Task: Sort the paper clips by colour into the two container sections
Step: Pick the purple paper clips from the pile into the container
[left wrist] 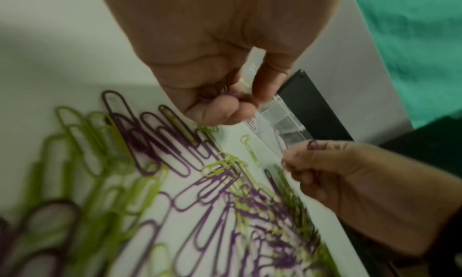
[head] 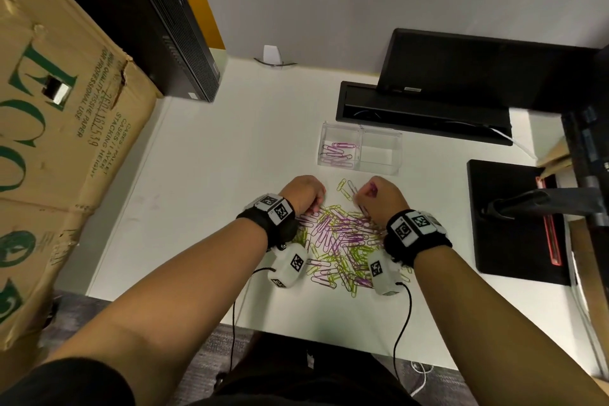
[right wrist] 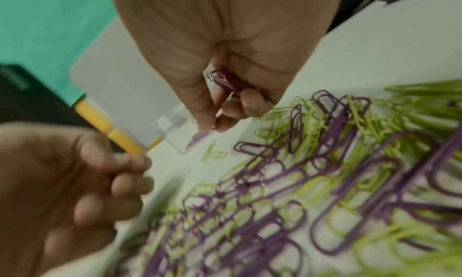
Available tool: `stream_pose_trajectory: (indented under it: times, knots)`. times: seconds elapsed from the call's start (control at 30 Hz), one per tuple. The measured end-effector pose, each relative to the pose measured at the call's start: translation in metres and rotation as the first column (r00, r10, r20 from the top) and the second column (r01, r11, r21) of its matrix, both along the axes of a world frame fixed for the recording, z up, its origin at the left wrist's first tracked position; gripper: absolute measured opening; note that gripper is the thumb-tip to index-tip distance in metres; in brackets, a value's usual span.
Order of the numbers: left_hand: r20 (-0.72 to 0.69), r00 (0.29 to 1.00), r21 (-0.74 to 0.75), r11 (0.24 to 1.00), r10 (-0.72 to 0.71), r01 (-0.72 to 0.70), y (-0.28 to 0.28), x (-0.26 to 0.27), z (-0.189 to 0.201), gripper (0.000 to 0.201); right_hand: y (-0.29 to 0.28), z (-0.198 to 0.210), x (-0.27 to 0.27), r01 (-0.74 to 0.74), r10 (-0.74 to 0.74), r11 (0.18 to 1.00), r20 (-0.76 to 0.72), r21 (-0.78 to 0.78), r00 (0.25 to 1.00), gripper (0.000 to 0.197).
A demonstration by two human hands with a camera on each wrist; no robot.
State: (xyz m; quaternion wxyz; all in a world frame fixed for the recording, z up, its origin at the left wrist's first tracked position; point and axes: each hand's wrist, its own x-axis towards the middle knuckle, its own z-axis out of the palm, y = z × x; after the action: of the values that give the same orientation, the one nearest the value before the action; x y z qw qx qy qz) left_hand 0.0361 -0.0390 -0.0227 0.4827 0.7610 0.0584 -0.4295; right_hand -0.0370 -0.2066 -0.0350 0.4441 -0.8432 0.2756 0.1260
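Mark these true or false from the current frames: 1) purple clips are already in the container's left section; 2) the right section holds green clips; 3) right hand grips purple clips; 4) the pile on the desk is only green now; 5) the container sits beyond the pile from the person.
1) True. Purple clips lie in the left section of the clear container.
2) False. The right section shows no clips in the head view.
3) True. The right hand has its fingers curled round purple clips in hand.
4) False. The pile is still a mix of purple and green clips.
5) True. The container stands farther from the person than the pile, apart from it.
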Motion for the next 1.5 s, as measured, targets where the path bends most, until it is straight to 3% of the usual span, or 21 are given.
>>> stream_pose_trajectory:
  times: [0.07, 0.17, 0.27, 0.33, 0.4, 0.47, 0.57, 0.7, 0.9, 1.03, 1.13, 1.17, 1.33, 1.5]
  knots:
    - [0.115, 0.978, 0.097, 0.981, -0.176, 0.165, 0.004, -0.004, -0.007, 0.015, -0.009, 0.001, -0.002, 0.072, -0.077, 0.991, 0.033, 0.112, 0.997, 0.015]
    - [0.214, 0.878, 0.227, 0.896, -0.427, 0.381, 0.008, -0.012, -0.014, 0.007, -0.017, 0.0, -0.002, 0.201, -0.21, 0.915, -0.011, 0.349, 0.978, 0.032]
    - [0.275, 0.728, 0.363, 0.769, -0.628, 0.526, 0.008, -0.016, -0.017, 0.008, -0.019, 0.004, -0.004, 0.319, -0.335, 0.827, -0.05, 0.462, 0.941, 0.028]
    - [0.303, 0.661, 0.427, 0.718, -0.686, 0.55, 0.007, -0.017, -0.017, 0.013, -0.018, 0.007, -0.004, 0.374, -0.386, 0.794, -0.077, 0.48, 0.919, 0.016]
    - [0.323, 0.635, 0.474, 0.701, -0.701, 0.533, 0.006, -0.018, -0.017, 0.015, -0.018, 0.007, -0.002, 0.315, -0.303, 0.88, -0.09, 0.357, 0.949, 0.014]
    - [0.34, 0.608, 0.518, 0.682, -0.718, 0.516, 0.005, -0.018, -0.015, 0.014, -0.016, 0.006, -0.001, 0.139, -0.13, 0.987, -0.108, 0.08, 0.986, 0.015]
    - [0.362, 0.568, 0.563, 0.659, -0.739, 0.498, 0.004, -0.018, -0.014, 0.017, -0.008, -0.002, -0.002, -0.101, 0.064, 0.973, -0.174, -0.208, 0.983, 0.014]
    - [0.389, 0.537, 0.58, 0.652, -0.748, 0.488, 0.003, -0.02, -0.014, 0.018, 0.004, -0.005, 0.0, -0.25, 0.176, 0.914, -0.243, -0.319, 0.954, 0.018]
    - [0.448, 0.57, 0.528, 0.718, -0.689, 0.454, 0.009, -0.021, -0.014, 0.021, 0.013, -0.005, -0.002, -0.273, 0.206, 0.919, -0.245, -0.284, 0.948, 0.021]
    - [0.473, 0.73, 0.368, 0.863, -0.494, 0.345, 0.016, -0.022, -0.019, 0.016, 0.007, 0.012, 0.001, -0.174, 0.159, 0.969, -0.096, -0.174, 0.983, 0.029]
    - [0.428, 0.851, 0.26, 0.943, -0.305, 0.207, 0.018, -0.021, -0.017, 0.016, 0.003, 0.044, 0.016, -0.125, 0.126, 0.991, 0.013, -0.046, 0.992, 0.007]
    - [0.408, 0.869, 0.24, 0.951, -0.281, 0.195, 0.019, -0.019, -0.017, 0.017, 0.001, 0.055, 0.024, -0.137, 0.139, 0.99, 0.034, -0.035, 0.99, 0.009]
    - [0.302, 0.945, 0.114, 0.989, -0.128, 0.097, 0.02, -0.012, -0.011, 0.026, 0.001, 0.078, 0.079, -0.239, 0.255, 0.953, 0.068, -0.184, 0.965, 0.024]
    - [0.367, 0.916, 0.154, 0.982, -0.162, 0.112, 0.021, 0.005, 0.007, 0.034, 0.015, 0.066, 0.112, -0.436, 0.421, 0.822, -0.124, -0.366, 0.898, 0.032]
